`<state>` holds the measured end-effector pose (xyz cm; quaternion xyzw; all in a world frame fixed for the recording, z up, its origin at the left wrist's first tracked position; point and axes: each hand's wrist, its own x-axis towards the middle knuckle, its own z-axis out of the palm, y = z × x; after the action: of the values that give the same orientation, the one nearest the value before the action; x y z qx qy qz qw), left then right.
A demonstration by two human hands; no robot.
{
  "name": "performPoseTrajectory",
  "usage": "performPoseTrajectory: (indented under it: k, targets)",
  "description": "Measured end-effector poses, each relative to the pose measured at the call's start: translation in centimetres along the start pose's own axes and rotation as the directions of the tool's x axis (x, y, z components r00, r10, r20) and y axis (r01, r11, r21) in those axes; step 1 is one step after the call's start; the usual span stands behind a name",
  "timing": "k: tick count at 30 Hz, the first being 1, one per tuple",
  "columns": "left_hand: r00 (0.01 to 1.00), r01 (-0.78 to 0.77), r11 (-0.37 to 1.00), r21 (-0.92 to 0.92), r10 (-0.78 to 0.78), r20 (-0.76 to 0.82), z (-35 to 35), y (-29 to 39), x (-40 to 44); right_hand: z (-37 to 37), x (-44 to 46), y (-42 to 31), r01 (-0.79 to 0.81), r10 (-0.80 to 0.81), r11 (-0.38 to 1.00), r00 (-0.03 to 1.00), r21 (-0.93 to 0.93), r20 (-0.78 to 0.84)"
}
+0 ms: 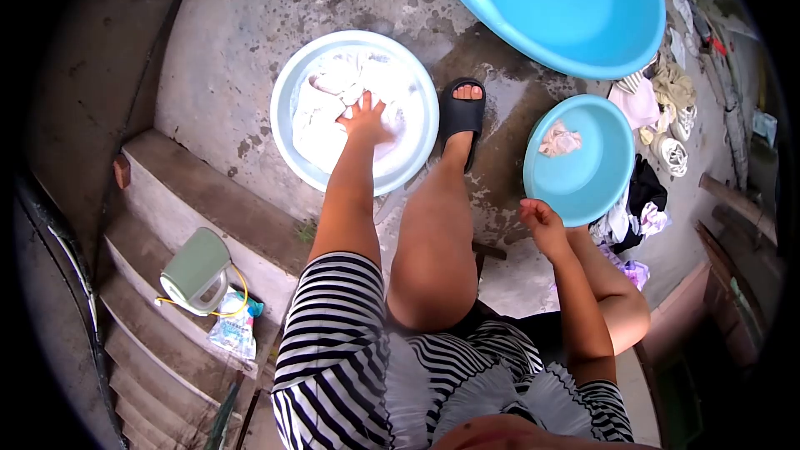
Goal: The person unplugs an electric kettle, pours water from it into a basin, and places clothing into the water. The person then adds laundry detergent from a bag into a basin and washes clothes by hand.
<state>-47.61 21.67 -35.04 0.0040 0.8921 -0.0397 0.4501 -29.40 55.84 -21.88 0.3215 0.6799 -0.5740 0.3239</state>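
With twelve straight ahead and the hub at the middle of your view, your left hand (363, 121) is at 11 o'clock, fingers spread and pressing down on the white cloth (323, 129), not gripped around it. That cloth lies bunched among suds inside the pale basin (355, 39); the spread palm probably lets you bear on a wide patch. The basin seems set there because your left arm reaches it nearly straight, outside your left leg (433, 258).

Your right hand (543, 227) is at about 3 o'clock, fingers loosely curled, beside the near rim of the small blue basin (583, 175); you can't tell from here whether it pinches anything or touches that rim. A pinkish cloth (560, 140) sits inside, toward that basin's 10 o'clock side. The basin's place by your right knee likely keeps it within easy reach.

The large blue tub (567, 25) stands at 1 o'clock. Beneath everything is a stained concrete floor (225, 25), dark and wet-looking around your black sandal (461, 121). Toward 3 o'clock lie heaped clothes (646, 192), with shoes (671, 154) just beyond. At 8 o'clock, concrete steps (208, 192) carry a green plastic container (200, 260) and a printed packet (236, 329).
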Motion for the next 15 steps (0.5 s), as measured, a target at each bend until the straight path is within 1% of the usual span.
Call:
performPoseTrajectory:
  k: [2, 5, 6, 8, 9, 11, 14, 15]
  targets:
    - [1.000, -0.025, 1.000, 0.006, 0.025, 0.002, 0.4, -0.7, 0.6, 0.0, 0.1, 0.3, 0.030, -0.030, 0.999, 1.000, -0.026, 0.000]
    - [0.999, -0.015, 0.995, 0.103, 0.021, -0.050, 0.9, -0.8, 0.7, -0.3, -0.1, 0.0, 0.072, -0.072, 0.997, 0.997, -0.015, 0.001]
    - [0.997, 0.003, 0.995, 0.097, 0.005, -0.081, 1.2, -0.5, 0.8, -0.5, -0.3, -0.4, 0.086, -0.086, 0.996, 0.996, -0.005, 0.002]
    - [0.990, 0.044, 0.996, 0.083, -0.032, -0.138, 1.5, 0.0, 0.7, -1.1, -0.9, -0.8, 0.108, -0.109, 0.992, 0.994, -0.061, -0.017]
    - [0.989, 0.019, 0.999, 0.041, -0.012, -0.150, 1.3, 0.0, 0.4, -1.4, -1.0, -0.8, 0.118, -0.121, 0.989, 0.992, -0.087, -0.024]
    - [0.985, -0.026, 0.999, -0.036, 0.020, -0.172, 0.6, -0.6, -0.6, -1.9, -1.2, 0.3, 0.120, -0.122, 0.992, 0.991, -0.030, -0.053]
    - [0.923, -0.043, 0.997, 0.061, 0.063, -0.380, 2.5, -2.5, -2.2, -2.2, -1.4, 1.9, 0.113, -0.112, 0.994, 0.991, 0.008, -0.074]
    - [0.954, -0.053, 0.998, 0.046, 0.064, -0.292, 2.0, -2.5, -4.1, -2.2, -1.5, 2.1, 0.107, -0.106, 0.994, 0.991, 0.009, -0.080]
